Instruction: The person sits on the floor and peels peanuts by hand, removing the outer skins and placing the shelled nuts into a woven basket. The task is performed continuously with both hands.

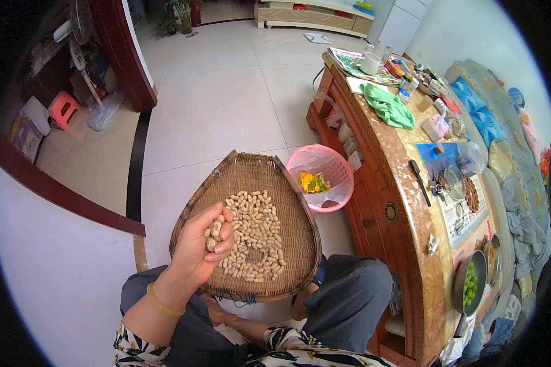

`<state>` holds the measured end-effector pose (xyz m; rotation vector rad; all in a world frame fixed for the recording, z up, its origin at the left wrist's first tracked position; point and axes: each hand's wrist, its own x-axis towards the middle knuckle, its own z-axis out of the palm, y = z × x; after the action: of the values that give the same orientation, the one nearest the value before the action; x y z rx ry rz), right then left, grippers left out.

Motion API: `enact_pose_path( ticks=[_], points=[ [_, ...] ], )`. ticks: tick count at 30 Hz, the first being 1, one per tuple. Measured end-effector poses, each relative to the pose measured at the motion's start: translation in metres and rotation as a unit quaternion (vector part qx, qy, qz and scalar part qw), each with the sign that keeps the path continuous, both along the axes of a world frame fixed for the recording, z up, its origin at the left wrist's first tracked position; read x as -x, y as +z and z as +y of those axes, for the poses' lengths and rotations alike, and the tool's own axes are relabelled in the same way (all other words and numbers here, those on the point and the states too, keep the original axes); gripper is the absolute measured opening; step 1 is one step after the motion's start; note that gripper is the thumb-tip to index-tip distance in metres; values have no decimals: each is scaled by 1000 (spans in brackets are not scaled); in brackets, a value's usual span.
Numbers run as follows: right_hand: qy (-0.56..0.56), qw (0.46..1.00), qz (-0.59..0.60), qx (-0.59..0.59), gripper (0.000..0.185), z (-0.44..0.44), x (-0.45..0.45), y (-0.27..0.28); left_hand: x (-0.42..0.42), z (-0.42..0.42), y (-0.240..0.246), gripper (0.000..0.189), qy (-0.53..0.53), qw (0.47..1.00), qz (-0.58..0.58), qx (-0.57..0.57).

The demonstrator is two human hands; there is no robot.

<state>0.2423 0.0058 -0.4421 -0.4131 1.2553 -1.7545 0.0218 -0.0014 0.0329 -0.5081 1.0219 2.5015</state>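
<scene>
My left hand (pixel 203 243), a yellowish bangle on its wrist, is raised over the left side of a woven bamboo winnowing basket (pixel 275 172). Its fingers curl around several unshelled peanuts (pixel 215 231). More peanuts in their shells (pixel 257 220) lie spread across the middle of the basket, with a small bare patch near the front. Below the basket's front rim, my right forearm crosses to the left with a red cord at the wrist. My right hand (pixel 214 310) is low by my left leg, partly hidden; its fingers and any contents cannot be made out.
A pink waste bin (pixel 344 176) with a plastic liner and scraps stands right of the basket. Beyond it is a wooden table (pixel 406 179) bearing a green cloth (pixel 388 105), mugs, jars and a pan (pixel 480 261) of green fruit. A dark red door frame (pixel 73 188) is at left.
</scene>
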Motion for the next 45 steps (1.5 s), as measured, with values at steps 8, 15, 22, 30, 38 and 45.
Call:
enact_pose_path(
  ticks=[8, 15, 22, 30, 38, 45],
  points=[
    [3, 1000, 16, -21, 47, 8, -6, 3, -4, 6, 3, 26, -12, 999, 33, -25],
    [1, 1000, 9, -25, 48, 15, -16, -1, -9, 3, 3, 26, -9, 998, 50, -35],
    [-16, 999, -40, 33, 48, 16, -23, -12, -8, -5, 1, 26, 0, 998, 37, -41],
    [-70, 861, -316, 392, 49, 10, -32, -39, -6, -5, -2, 26, 10, 999, 22, -27],
    [-71, 973, 20, 218, 60, 5, -17, -110, 5, 15, 2, 26, -25, 999, 36, -27],
    [-160, 816, -401, 384, 50, -26, -3, -156, 14, 41, 14, 26, -63, 996, 49, -27]
  ],
)
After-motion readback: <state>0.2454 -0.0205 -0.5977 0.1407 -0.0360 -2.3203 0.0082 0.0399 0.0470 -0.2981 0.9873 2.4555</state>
